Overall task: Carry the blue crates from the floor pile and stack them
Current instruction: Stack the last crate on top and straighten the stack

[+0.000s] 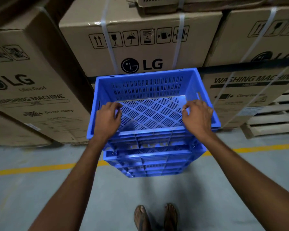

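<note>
A stack of blue perforated crates [150,162] stands on the floor right in front of me. The top crate [147,87] sits upright and empty, and its slotted floor is visible. My left hand [107,119] hovers over the crate's near-left corner with its fingers loosely curled over the inside. My right hand [197,115] is over the near-right side, and its fingertips hang free above the crate floor. Neither hand wraps the rim.
Tall cardboard washing-machine boxes [140,47] form a wall right behind the stack, with more at the left [28,90] and right [250,87]. A wooden pallet [274,117] lies at the right. A yellow floor line [45,168] runs under the stack. My sandalled feet [155,217] stand just behind it.
</note>
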{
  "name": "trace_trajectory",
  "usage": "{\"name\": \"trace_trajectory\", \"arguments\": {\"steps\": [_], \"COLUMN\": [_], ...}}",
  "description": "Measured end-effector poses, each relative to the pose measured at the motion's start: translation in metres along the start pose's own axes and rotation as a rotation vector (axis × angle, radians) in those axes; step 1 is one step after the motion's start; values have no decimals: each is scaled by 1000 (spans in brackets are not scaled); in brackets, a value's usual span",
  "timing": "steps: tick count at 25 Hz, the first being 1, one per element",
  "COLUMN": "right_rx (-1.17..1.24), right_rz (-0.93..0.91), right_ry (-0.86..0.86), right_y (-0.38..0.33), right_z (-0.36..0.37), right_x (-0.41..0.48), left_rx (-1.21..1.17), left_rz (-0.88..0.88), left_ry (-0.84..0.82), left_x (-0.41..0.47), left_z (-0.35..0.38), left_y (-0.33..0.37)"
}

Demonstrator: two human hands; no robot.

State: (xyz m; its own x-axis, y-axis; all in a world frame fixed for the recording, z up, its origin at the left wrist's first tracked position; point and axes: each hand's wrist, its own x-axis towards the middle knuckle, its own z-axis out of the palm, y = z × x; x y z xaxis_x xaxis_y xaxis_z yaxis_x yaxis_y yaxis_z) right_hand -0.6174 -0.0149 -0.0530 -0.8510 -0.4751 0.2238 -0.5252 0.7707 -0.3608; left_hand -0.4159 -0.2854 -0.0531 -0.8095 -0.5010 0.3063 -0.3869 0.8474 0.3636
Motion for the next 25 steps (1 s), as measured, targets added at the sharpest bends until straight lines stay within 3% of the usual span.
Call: {"name": "trace_trajectory", "arguments": {"steps": [3,5,11,17,25], "right_rx": [222,175,-159,-196,-117], "right_rz": [-251,-398,-446,-399,-421], "right_ry": [-323,-424,-371,-319,-305], "right_y": [-4,-1,-3,-9,2], "right_z": [-9,-16,-16,-27,-21], "right_x": [-36,-51,-58,-75,-102], "left_rx": [-6,-15,28,114,-18], "left_rz": [116,138,141,112,63], "left_ry": [-201,-286,-256,-268,-225], "left_x": [-31,-48,-70,-85,-107], "left_z": [-5,-6,-11,-15,-7], "left_y": [30,39,38,47,46]}}
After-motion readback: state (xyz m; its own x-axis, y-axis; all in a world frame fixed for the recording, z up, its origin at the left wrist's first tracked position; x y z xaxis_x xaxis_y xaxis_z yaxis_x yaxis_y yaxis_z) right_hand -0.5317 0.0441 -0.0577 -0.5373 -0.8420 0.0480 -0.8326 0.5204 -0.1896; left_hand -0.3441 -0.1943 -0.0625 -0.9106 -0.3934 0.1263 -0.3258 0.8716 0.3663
